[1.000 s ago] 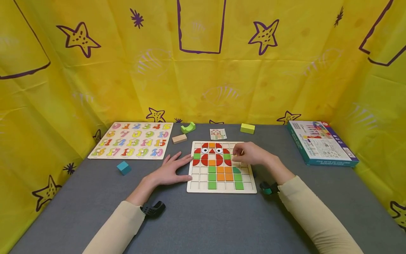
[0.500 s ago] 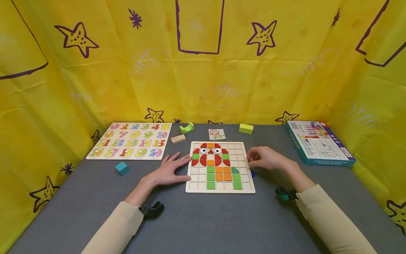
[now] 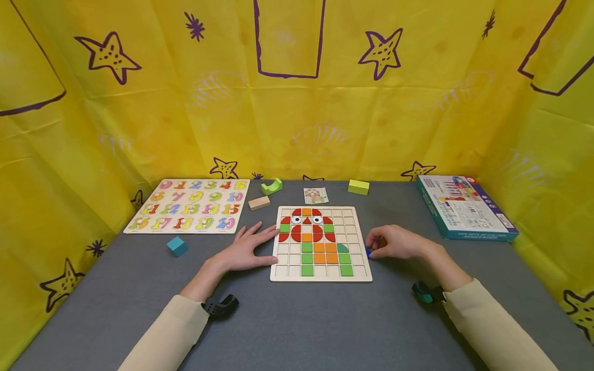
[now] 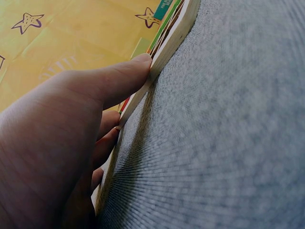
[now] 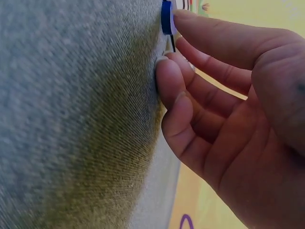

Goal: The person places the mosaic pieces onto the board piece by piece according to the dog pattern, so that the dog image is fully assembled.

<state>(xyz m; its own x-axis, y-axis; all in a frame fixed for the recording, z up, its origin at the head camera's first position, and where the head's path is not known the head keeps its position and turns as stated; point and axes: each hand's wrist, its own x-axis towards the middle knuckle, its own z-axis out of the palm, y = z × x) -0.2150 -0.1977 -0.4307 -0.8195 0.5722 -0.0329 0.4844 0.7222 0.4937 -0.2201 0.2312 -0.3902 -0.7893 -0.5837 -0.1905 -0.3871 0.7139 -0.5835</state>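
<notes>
Mostly hidden: blue piece (image 3: 368, 252) | right hand (image 3: 394, 242) pinches it | left hand (image 3: 243, 250) flat

Left hand (image 3: 245, 251): palm down, fingers straight and slightly spread, thumb extended forward (its tip shows plainly in the left wrist view). Left forearm in a cream sleeve, dark band at the wrist. Right hand (image 3: 394, 243): knuckles up, fingers (image 5: 171, 90) loosely curled with tips downward. Right forearm angled inward, cream sleeve, teal band at the wrist.
</notes>
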